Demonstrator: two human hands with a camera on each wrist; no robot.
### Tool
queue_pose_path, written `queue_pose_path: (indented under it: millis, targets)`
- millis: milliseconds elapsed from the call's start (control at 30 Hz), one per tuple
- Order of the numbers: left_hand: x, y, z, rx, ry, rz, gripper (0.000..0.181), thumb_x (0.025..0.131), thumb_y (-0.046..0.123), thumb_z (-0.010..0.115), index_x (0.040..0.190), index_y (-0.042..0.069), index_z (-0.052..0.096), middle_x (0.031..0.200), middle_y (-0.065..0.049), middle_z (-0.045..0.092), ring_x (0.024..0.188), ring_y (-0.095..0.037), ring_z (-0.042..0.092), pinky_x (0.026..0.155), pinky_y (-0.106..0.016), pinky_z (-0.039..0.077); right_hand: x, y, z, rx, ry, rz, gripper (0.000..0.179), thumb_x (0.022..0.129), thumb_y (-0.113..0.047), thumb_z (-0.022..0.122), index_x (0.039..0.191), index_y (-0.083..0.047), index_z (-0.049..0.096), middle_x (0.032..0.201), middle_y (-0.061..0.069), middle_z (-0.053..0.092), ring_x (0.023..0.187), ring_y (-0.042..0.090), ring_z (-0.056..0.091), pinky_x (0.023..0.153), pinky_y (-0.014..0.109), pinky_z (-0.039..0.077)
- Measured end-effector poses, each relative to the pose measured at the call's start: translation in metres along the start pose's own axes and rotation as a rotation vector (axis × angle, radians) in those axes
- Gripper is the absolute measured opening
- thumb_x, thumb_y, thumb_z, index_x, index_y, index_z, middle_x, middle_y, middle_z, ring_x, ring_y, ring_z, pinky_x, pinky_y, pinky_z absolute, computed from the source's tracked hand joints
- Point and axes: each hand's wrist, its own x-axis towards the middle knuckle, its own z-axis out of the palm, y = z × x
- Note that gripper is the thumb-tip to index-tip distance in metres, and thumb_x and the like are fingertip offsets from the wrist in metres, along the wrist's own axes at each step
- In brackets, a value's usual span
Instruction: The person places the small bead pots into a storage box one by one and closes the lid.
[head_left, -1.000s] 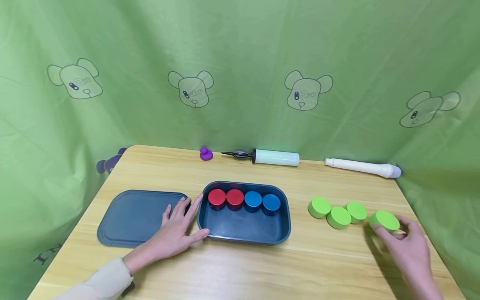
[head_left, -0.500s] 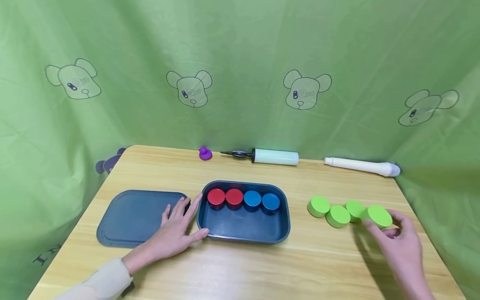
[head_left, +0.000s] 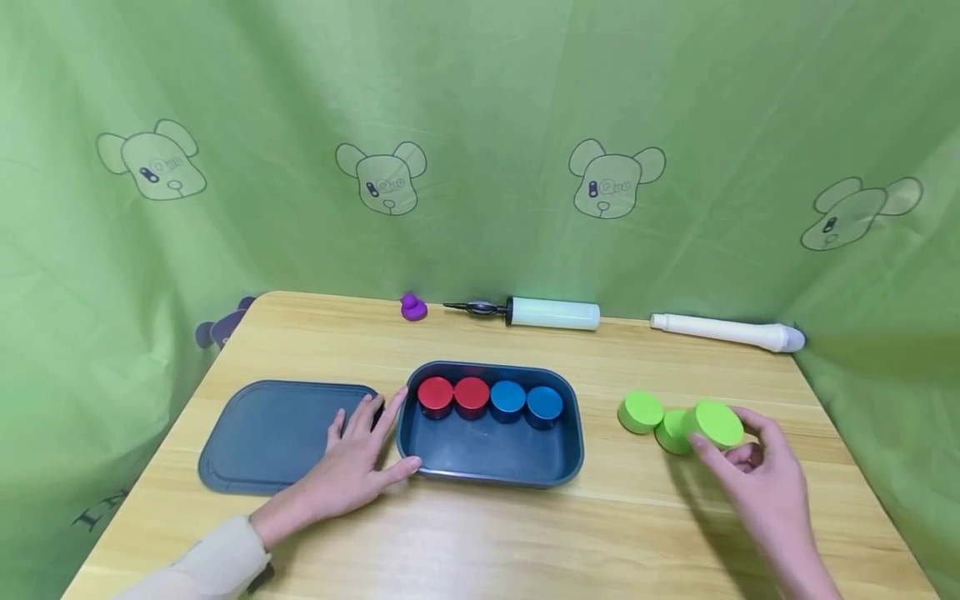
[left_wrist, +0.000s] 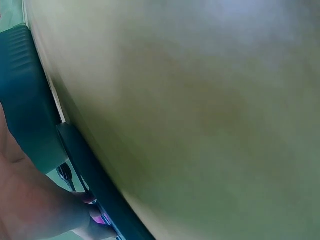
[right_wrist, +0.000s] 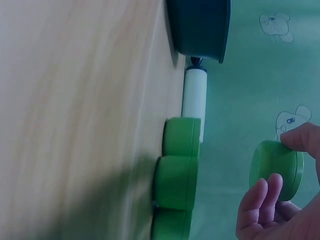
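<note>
My right hand (head_left: 765,479) pinches a green round tin (head_left: 712,423) by its sides, thumb against fingers, and holds it raised off the table. In the right wrist view the held tin (right_wrist: 275,170) hangs apart from three similar green tins (right_wrist: 175,182) on the table; one of these is hidden behind it in the head view. My left hand (head_left: 348,467) lies with fingers spread at the left end of a dark blue box (head_left: 487,482), its fingers over the edge of a flat dark lid (head_left: 262,437). Two red tins (head_left: 472,396) and two blue tins (head_left: 507,400) stand along the box's back wall.
A purple rubber duck (head_left: 413,307), a hand pump (head_left: 553,313) and a white stick-shaped thing with a rounded end (head_left: 727,329) lie along the table's back edge. Green cloth with printed mouse-like heads (head_left: 480,83) hangs around the table (head_left: 525,550).
My right hand has carried the green tin leftward, from the right of the other green tins to over them. The left hand has stayed at the box.
</note>
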Motion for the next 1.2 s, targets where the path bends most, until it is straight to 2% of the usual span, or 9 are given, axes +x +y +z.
queue_pose_path:
  millis: [333,767,1200]
  targets:
    - [0.001,0.0,-0.004,-0.017,-0.008,0.007,0.097,0.103,0.067,0.063,0.178,0.037,0.008,0.175,-0.028,0.022,0.164,-0.047,0.01,0.12,-0.08,-0.001,0.002,-0.013,0.009,0.023,-0.064,-0.044,0.07,0.098,-0.022,0.087,0.155,-0.007,0.05,0.089,0.0,0.062,0.075,0.008,0.056,0.06,0.021,0.049]
    - [0.003,0.003,-0.011,0.018,-0.031,-0.002,0.1,0.1,0.076,0.061,0.177,0.037,0.011,0.173,-0.027,0.028,0.162,-0.046,0.021,0.121,-0.08,0.007,0.001,-0.026,0.016,0.071,-0.092,-0.071,0.067,0.098,-0.019,0.086,0.155,-0.009,0.053,0.088,0.002,0.062,0.074,0.009,0.056,0.061,0.02,0.049]
    - [0.003,0.005,-0.018,0.083,-0.023,0.004,0.101,0.098,0.08,0.059,0.177,0.036,0.014,0.17,-0.028,0.035,0.158,-0.046,0.032,0.119,-0.081,0.017,-0.006,-0.038,0.029,0.084,-0.137,-0.141,0.066,0.097,-0.019,0.087,0.153,-0.009,0.055,0.083,0.005,0.061,0.068,0.01,0.056,0.056,0.023,0.049]
